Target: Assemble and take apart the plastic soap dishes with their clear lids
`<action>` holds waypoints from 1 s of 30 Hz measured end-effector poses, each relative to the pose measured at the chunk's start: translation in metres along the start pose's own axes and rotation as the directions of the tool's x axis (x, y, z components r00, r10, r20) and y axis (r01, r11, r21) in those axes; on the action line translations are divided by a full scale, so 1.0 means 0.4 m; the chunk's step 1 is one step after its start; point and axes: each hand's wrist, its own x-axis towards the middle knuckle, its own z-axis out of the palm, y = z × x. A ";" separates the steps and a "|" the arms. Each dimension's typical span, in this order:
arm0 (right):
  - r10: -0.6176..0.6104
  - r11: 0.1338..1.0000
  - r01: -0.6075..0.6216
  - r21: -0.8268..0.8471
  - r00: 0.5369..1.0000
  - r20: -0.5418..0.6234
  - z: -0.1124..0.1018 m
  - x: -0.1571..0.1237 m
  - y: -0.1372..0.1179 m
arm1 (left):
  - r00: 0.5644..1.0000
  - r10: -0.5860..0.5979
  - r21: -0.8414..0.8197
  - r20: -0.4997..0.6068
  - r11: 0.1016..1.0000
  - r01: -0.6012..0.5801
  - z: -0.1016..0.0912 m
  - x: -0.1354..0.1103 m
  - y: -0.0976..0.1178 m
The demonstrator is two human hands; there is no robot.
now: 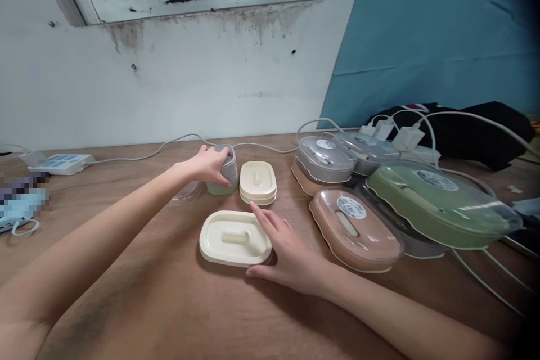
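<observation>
My left hand (211,166) reaches over a grey cup (230,167), its fingers and thumb wrapped round the upper part. Below the grey cup shows a pale green cup (222,188); the two look stacked. My right hand (291,247) spans the right end of a cream oval lid (228,236) with a raised bar in its recessed top, fingers at the far edge and thumb at the near edge. The lid lies flat on the table. Just behind it stands a small stack of cream rounded lids (258,180).
On the right are clear-topped boxes: a pink one (358,230), a green one (442,199) and grey ones (324,157). A clear round lid (185,194) lies beside the cups. A power strip (63,163) sits at the left, its cable along the wall. White chargers (409,138) stand behind the boxes.
</observation>
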 end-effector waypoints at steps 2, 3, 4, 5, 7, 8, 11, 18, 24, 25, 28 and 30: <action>-0.041 0.999 0.041 -0.013 0.999 -0.013 -0.012 0.002 -0.004 | 1.000 0.010 -0.012 0.018 1.000 -0.010 0.002 -0.005 -0.007; -0.068 0.997 0.068 -0.030 0.997 -0.028 -0.020 0.007 -0.009 | 1.000 0.017 -0.019 0.027 1.000 -0.016 0.002 -0.007 -0.012; -0.099 0.994 0.097 -0.052 0.994 -0.039 -0.028 0.017 -0.015 | 0.999 0.023 -0.027 0.034 0.999 -0.023 0.002 -0.009 -0.018; -0.127 0.989 0.124 -0.082 0.991 -0.041 -0.035 0.032 -0.023 | 0.999 0.031 -0.035 0.040 0.999 -0.029 0.002 -0.011 -0.024; -0.174 0.975 0.170 -0.141 0.985 -0.014 -0.044 0.073 -0.040 | 0.998 0.046 -0.048 0.048 0.998 -0.043 0.001 -0.012 -0.034; -0.185 0.968 0.184 -0.169 0.983 0.009 -0.044 0.097 -0.047 | 0.997 0.054 -0.054 0.052 0.997 -0.051 0.000 -0.011 -0.038; -0.194 0.957 0.199 -0.213 0.980 0.045 -0.025 0.167 -0.060 | 0.995 0.079 -0.064 0.067 0.995 -0.075 -0.006 0.001 -0.049; -0.164 0.950 0.175 -0.258 0.984 0.063 0.019 0.206 -0.054 | 0.989 0.112 -0.080 0.098 0.991 -0.105 -0.027 0.030 -0.065; -0.158 0.946 0.165 -0.280 0.986 0.048 0.018 0.199 -0.055 | 0.993 0.094 -0.026 0.076 0.995 -0.092 -0.021 0.012 -0.041; -0.162 0.945 0.168 -0.281 0.986 0.047 0.019 0.199 -0.054 | 0.994 0.087 -0.010 0.071 0.996 -0.087 -0.020 0.007 -0.034; -0.171 0.942 0.176 -0.284 0.984 0.043 0.021 0.199 -0.054 | 0.995 0.082 0.031 0.058 0.996 -0.084 -0.020 -0.004 -0.015; -0.173 0.941 0.177 -0.288 0.984 0.039 0.021 0.198 -0.055 | 0.995 0.087 0.049 0.055 0.995 -0.089 -0.022 -0.007 -0.006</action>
